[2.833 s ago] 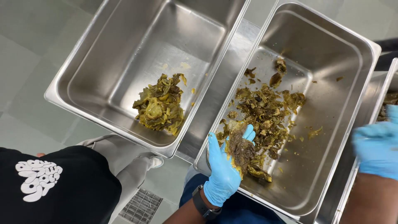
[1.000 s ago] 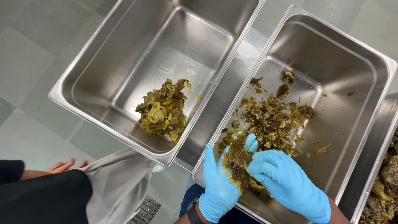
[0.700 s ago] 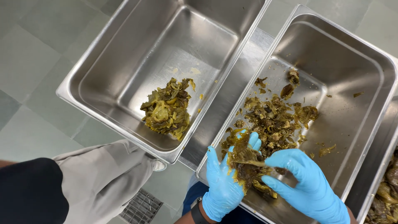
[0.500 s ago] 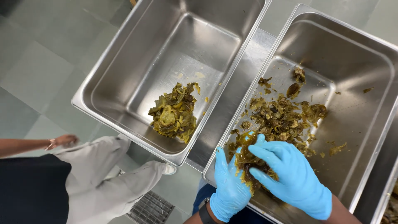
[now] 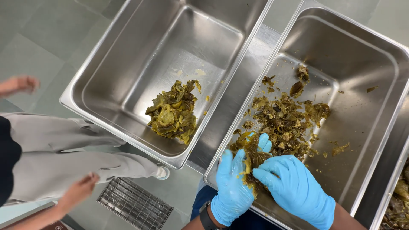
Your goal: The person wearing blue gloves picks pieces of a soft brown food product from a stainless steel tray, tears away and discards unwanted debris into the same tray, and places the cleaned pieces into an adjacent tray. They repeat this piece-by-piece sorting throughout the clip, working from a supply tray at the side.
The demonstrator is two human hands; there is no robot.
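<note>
My left hand [image 5: 233,187], in a blue glove, cups a wad of dark green cooked leaves [image 5: 252,158] at the near corner of the right steel pan [image 5: 383,106]. My right hand [image 5: 296,187], also gloved in blue, presses its fingers into the same wad from the right. More loose leaf scraps [image 5: 287,119] are spread over that pan's floor just beyond my hands. The left steel pan [image 5: 128,55] holds a smaller yellow-green heap of leaves [image 5: 172,113] near its front edge.
Another person stands at the left in grey trousers [image 5: 64,149], with one hand [image 5: 76,191] low and another [image 5: 19,83] higher up. A metal floor drain grate [image 5: 134,204] lies below the pans. A third pan with dark leaves [image 5: 396,204] shows at the right edge.
My right hand came in from the right and joined the left on the wad of leaves. The other person at the left shifted, and the view slid slightly rightward.
</note>
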